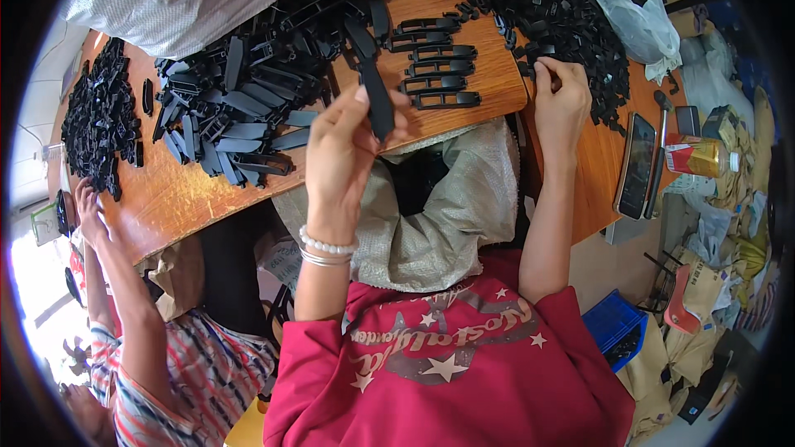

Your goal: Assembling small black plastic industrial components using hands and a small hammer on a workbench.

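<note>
My left hand (341, 134) is closed around a long, flat black plastic piece (378, 102), held upright above the table's front edge. My right hand (563, 93) pinches a small black plastic part (540, 51) at the edge of a heap of small black parts (571, 12). Between my hands, several black clip-like frames (440, 67) lie in a column on the wooden table (497, 99). Left of them spreads a pile of long black plastic pieces (240, 103), some matt and flat, others frame-shaped.
A white woven sack (182, 0) rises at the far left, and a sack (439, 223) hangs open below the table edge. A plastic bag (638, 21), phone (636, 167) and bottle (700, 159) are at the right. A co-worker's hands (89, 211) touch another black pile (101, 116).
</note>
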Demonstrator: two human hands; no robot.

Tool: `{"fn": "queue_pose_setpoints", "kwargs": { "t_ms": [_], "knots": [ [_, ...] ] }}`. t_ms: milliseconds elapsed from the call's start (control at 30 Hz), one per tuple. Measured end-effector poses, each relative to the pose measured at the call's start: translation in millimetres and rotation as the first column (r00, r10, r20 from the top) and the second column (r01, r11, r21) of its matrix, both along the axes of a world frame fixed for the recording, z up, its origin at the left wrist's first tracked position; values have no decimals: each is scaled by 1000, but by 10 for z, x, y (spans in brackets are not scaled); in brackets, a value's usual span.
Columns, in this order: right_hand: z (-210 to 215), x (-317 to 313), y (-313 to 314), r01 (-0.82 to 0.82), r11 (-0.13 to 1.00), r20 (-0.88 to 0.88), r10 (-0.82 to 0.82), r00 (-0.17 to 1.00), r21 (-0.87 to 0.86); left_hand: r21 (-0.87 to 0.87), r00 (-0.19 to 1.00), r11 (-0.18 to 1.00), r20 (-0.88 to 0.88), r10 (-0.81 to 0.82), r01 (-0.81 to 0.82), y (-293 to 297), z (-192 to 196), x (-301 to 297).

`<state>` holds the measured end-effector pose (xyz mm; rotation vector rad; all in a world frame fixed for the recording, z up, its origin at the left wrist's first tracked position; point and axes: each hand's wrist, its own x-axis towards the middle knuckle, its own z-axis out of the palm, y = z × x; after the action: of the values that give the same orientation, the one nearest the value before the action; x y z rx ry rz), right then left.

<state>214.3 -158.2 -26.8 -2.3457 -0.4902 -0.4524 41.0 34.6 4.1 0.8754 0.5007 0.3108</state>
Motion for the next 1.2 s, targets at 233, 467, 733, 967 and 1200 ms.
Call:
{"fn": "queue_pose_setpoints", "kwargs": {
  "t_ms": [233, 467, 733, 967, 1200],
  "knots": [
    [-62, -15, -27, -25, 998, 28, 26, 999, -55, -96, 997, 993, 23, -70, 72, -294, -20, -132],
    [-107, -139, -32, 113, 984, 60, -106, 993, -140, -195, 989, 973, 98, -110, 127, -411, -83, -194],
    [-117, -108, -48, 116, 990, 93, -109, 990, -84, -288, 981, 942, 136, -137, 171, -473, -81, -201],
    [356, -769, 194, -234, 820, -196, 382, 903, 523, -386, 975, 899, 152, -160, 208, -502, -37, -213],
    [353, -1065, 302, -465, 809, 3, 497, 868, 359, -273, 991, 953, 47, -123, 132, -601, 7, -212]
  ]
}}
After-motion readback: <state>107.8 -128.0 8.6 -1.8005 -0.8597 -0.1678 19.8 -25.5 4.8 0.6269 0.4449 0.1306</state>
